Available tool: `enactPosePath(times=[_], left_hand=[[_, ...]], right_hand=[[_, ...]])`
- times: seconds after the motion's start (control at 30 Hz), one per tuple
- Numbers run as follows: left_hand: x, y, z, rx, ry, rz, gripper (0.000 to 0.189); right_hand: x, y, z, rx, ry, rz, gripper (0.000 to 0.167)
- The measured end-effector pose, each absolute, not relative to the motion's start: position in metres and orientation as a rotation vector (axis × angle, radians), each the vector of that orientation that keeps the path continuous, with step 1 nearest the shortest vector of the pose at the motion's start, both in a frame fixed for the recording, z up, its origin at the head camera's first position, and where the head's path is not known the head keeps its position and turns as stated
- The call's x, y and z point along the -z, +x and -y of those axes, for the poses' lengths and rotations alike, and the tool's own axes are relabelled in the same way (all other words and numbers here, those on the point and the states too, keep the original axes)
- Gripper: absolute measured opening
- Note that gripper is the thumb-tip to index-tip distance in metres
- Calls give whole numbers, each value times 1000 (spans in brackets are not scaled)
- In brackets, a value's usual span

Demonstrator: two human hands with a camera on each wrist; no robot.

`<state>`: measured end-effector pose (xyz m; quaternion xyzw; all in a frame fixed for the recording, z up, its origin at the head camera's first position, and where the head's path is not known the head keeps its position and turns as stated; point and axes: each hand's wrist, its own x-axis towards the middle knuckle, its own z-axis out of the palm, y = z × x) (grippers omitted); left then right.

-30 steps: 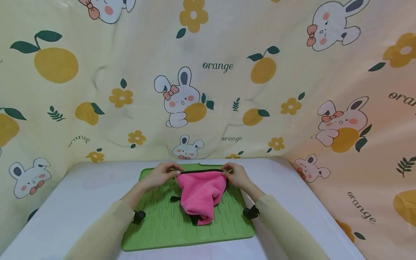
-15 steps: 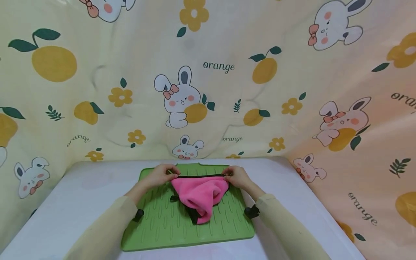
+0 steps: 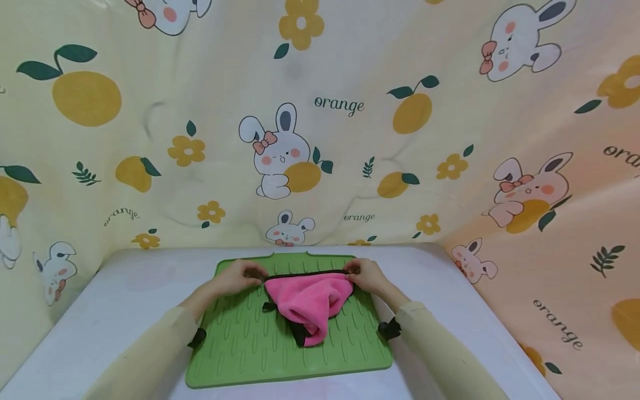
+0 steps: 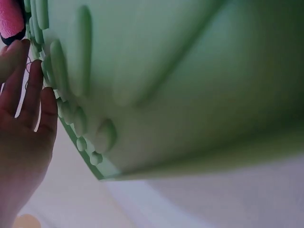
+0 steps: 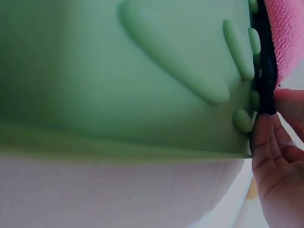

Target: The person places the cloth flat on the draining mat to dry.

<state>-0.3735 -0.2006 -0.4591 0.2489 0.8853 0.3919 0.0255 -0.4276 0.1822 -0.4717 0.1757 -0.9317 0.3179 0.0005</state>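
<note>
Pink cloth (image 3: 298,300), lower middle.
The right hand (image 3: 369,276) pinches its black edge (image 5: 267,57); I can't tell if the left hand (image 3: 236,278) grips.

left forearm (image 3: 147,350) and right forearm (image 3: 442,350) angled forward and inward, left hand (image 3: 234,278) apart from right hand (image 3: 369,276), left fingers (image 4: 34,97) nearly straight, slightly spread, right thumb (image 5: 290,104) and right fingers (image 5: 264,137) pinching

Left of the right hand's (image 3: 369,276) grip lies the fleece cloth (image 3: 309,300), on the drying mat (image 3: 250,361); the backdrop sheet (image 3: 345,144) hangs beyond.
</note>
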Motion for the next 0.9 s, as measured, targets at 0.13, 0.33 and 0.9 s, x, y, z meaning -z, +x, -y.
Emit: enactPosePath(times=[0.13,0.33,0.9], left_hand=[[459,-373,198,-1191,771,-2734,22],[461,-370,193,-1228,713,-2715,16],[433,-366,202,-1185,726,-2747,22]], right_hand=[[472,-427,-182,-971,584,2925,13],[472,-423,-180,-964,618,2930,15],[474,-420,-177,-989,572,2816,12]])
